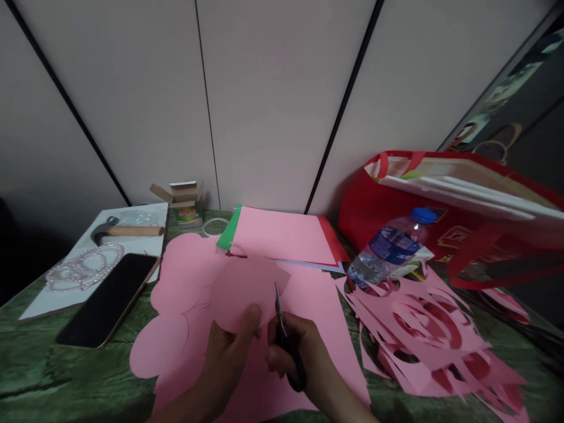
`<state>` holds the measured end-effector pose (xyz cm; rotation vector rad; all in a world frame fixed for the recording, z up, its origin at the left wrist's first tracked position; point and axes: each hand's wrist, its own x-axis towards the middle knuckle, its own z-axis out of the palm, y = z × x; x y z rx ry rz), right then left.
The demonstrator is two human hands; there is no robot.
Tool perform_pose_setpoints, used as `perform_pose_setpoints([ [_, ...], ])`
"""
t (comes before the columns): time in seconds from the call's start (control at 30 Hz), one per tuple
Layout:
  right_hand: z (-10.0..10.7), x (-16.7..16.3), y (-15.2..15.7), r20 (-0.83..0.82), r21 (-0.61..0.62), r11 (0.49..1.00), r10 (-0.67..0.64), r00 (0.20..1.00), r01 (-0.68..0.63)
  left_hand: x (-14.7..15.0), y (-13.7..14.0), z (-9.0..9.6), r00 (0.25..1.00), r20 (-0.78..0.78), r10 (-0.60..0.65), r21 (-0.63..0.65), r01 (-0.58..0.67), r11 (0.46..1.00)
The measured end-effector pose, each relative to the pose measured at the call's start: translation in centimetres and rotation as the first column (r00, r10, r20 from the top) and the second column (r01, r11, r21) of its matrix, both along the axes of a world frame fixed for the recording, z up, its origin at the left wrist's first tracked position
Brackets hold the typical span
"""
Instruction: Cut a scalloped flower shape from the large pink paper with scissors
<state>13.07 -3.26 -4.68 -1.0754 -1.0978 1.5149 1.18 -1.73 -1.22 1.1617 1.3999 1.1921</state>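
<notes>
My left hand (231, 352) pinches the lower edge of a roundish pink paper piece (242, 288) between thumb and fingers. That piece has a rounded left side and a pointed corner at its upper right. In my right hand (302, 352) is a pair of black-handled scissors (282, 323), its blades pointing up along the right side of the paper. Whether the blades touch the paper I cannot tell. Beneath both hands lies a large pink sheet (326, 329). Several cut pink paper circles (159, 346) overlap along its left side.
Pink paper scraps (423, 335) are heaped at the right, beside a tilted water bottle (388, 247) and a red bag (361, 200). Coloured sheets (282, 235) lie at the back. Leftward are a phone (110, 302), a hammer (127, 230), bead strings (83, 267) and a small box (187, 205).
</notes>
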Motion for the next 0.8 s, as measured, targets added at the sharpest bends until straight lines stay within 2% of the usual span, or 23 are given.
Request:
perform_pose_setpoints([
  [0.17, 0.3, -0.6, -0.3, 0.011, -0.046, 0.999, 0.020, 1.000, -0.020, 0.7, -0.5, 1.2, 0.999, -0.022, 0.046, -0.218, -0.050, 0.975],
  [0.3, 0.3, -0.3, -0.2, 0.009, 0.023, 0.999, 0.024, 1.000, -0.024, 1.0, -0.6, 1.7, 0.996, 0.079, 0.038, -0.153, -0.026, 0.988],
  [0.43, 0.3, 0.3, 0.2, -0.018, 0.121, 0.993, 0.012, 1.000, -0.010, 1.1, -0.7, 1.7, 0.995, 0.095, 0.008, -0.148, 0.006, 0.989],
  [0.63, 0.5, 0.4, 0.2, -0.038, 0.129, 0.991, 0.033, 0.999, -0.028, 1.1, -0.8, 1.8, 0.999, 0.038, -0.034, -0.193, 0.040, 0.980],
  [0.8, 0.5, 0.4, 0.1, -0.016, 0.140, 0.990, 0.025, 1.000, -0.022, 0.9, -0.6, 1.5, 0.997, 0.040, -0.071, -0.127, 0.075, 0.989],
])
